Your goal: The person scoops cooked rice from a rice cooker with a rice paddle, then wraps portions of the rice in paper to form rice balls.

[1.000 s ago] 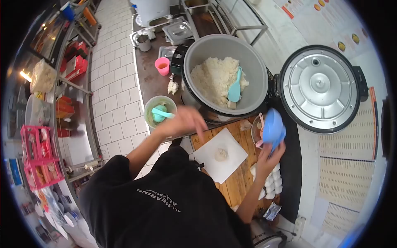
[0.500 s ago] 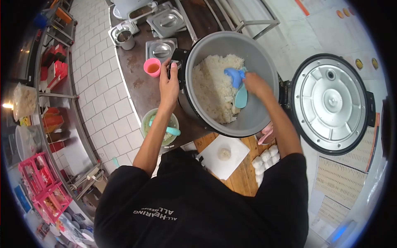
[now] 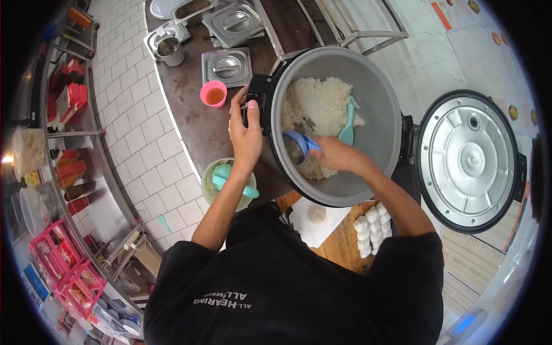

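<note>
A large grey pot (image 3: 376, 103) with a black rim holds white rice (image 3: 319, 96). My left hand (image 3: 247, 132) is closed around the pot's black side handle (image 3: 263, 95). Inside the pot, my right hand (image 3: 333, 153) grips the handle of a blue scoop (image 3: 295, 145), whose round cup is down at the rice on the pot's left side. A teal paddle (image 3: 348, 129) leans in the rice, touched by neither hand.
The round metal lid (image 3: 470, 161) stands open at the right. Left of the pot are a pink cup (image 3: 214, 94), metal containers (image 3: 227, 68) and a bowl (image 3: 209, 183) with a teal-handled tool. White wrapped pieces (image 3: 374, 229) and white paper (image 3: 333, 224) lie below the pot.
My right hand has moved the blue scoop from the right part of the rice to the pot's lower left. The paddle's position has shifted. My left hand stays on the handle.
</note>
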A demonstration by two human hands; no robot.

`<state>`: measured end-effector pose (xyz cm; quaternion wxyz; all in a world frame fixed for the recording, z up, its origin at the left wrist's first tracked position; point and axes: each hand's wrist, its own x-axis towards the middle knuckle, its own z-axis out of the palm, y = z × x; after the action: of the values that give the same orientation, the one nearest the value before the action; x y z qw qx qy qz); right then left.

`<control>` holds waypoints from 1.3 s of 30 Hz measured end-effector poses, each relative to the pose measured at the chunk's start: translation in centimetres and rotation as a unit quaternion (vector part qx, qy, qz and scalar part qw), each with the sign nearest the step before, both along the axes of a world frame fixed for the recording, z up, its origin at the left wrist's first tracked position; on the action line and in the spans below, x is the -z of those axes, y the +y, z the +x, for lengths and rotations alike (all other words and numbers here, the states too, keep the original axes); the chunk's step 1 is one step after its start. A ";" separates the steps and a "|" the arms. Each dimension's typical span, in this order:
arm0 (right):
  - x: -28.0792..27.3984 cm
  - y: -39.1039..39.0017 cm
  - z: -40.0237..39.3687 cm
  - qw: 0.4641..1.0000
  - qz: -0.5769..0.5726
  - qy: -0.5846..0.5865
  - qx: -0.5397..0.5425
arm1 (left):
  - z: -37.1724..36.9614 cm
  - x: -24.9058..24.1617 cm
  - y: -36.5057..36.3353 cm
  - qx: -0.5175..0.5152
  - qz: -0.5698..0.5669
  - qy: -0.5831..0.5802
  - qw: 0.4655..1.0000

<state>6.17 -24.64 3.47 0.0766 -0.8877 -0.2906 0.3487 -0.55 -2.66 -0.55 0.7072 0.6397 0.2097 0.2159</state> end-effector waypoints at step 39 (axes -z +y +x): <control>-1.0 -0.2 -4.9 0.972 0.121 0.084 0.181 | -0.4 -0.9 0.3 0.030 0.011 0.009 0.999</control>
<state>1.27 -24.83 4.49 0.2694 -0.8773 -0.1580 0.3645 -0.95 -2.39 0.33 0.7046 0.6553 0.1941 0.1910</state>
